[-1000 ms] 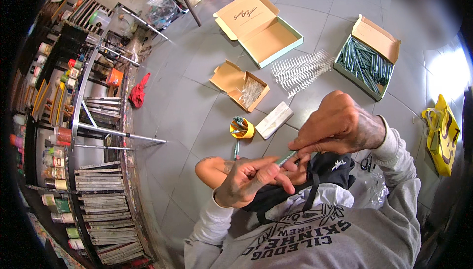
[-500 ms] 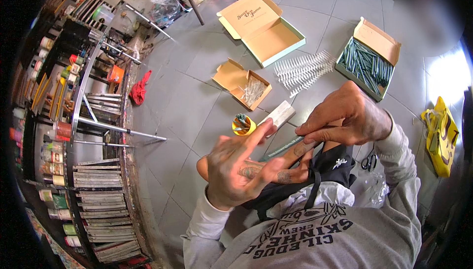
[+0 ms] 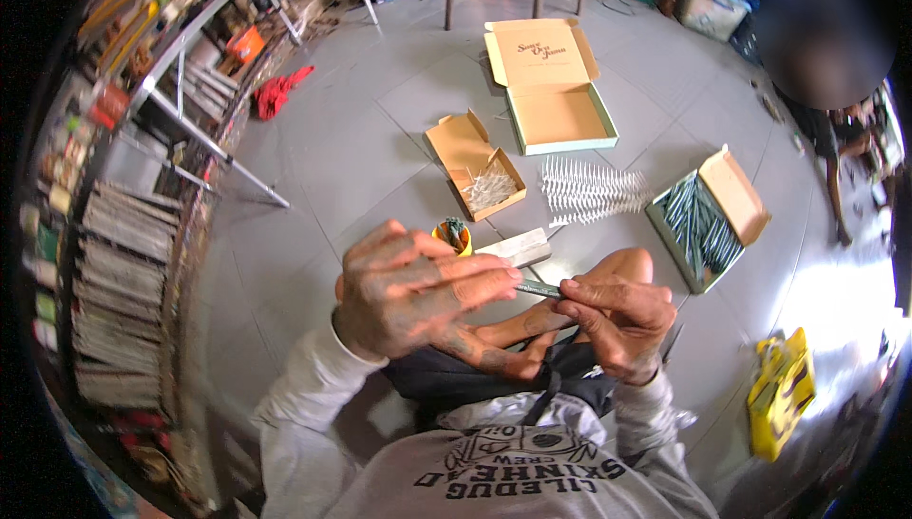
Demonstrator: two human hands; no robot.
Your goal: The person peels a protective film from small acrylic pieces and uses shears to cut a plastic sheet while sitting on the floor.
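A slim dark green pen (image 3: 540,288) with pale print lies level in front of me, between my two hands. My right hand (image 3: 622,320) pinches its right end between thumb and fingertips. At its left end are the fingertips of my left hand (image 3: 404,291), closed on it; the thumb is hidden behind the fingers. Just beyond my hands sit a pale rectangular block (image 3: 518,247) and a yellow cup (image 3: 465,241) holding several dark green sticks. An open box (image 3: 698,283) to the right is filled with similar dark green pens (image 3: 698,225).
White slender pieces (image 3: 589,191) lie in rows on the tiled floor. A small open carton (image 3: 503,204) holds clear thin pieces; a larger open box (image 3: 560,120) stands behind it. Shelving (image 3: 123,282) and a metal frame (image 3: 214,150) line the left. A yellow bag (image 3: 781,396) lies at the right.
My view has shifted. My left hand's fingers, spread before, now close on the pen's left end. The right hand has come lower and nearer to me, still pinching.
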